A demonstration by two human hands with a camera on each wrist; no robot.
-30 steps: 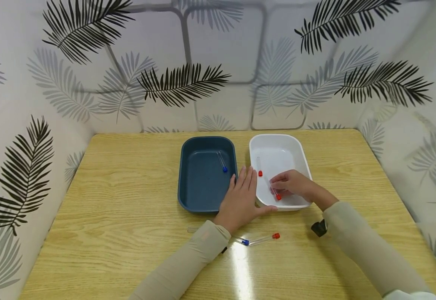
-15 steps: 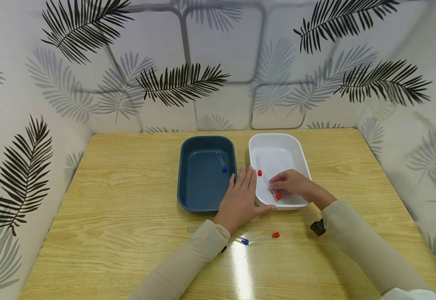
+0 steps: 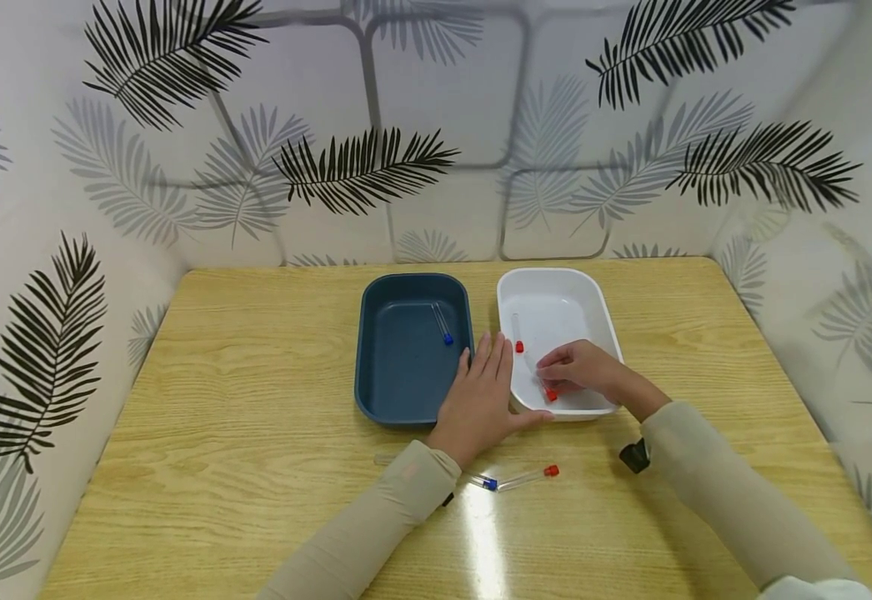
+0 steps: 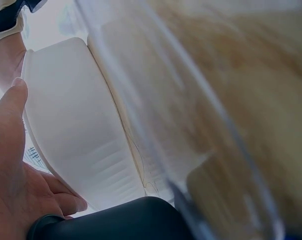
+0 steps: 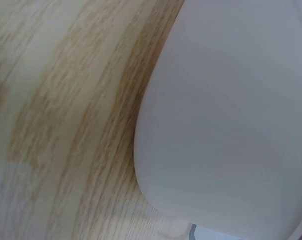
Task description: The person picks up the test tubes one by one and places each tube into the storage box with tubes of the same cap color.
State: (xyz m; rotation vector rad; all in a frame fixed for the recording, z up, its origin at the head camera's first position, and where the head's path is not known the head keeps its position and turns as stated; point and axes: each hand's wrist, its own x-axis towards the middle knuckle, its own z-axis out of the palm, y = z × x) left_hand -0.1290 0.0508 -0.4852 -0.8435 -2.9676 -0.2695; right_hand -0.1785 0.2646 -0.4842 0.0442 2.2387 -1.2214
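Observation:
Inside the white tray, my right hand pinches a test tube with a red cap, low over the tray floor; the fingers partly hide its clear body. Another red-capped test tube lies just left of it. My left hand rests with straight fingers between the two trays, thumb spread along the white tray's near edge. In the left wrist view, the left thumb touches the white tray's rim. A blue-capped test tube lies in the dark blue tray.
On the wooden table, near the left sleeve, lie a blue-capped tube and a red-capped tube. Part of another clear tube shows left of the sleeve. Leaf-patterned cloth rises behind the table.
The red cap of the tube in my right hand has shifted slightly left and turned a little. My left hand and both trays stay in place.

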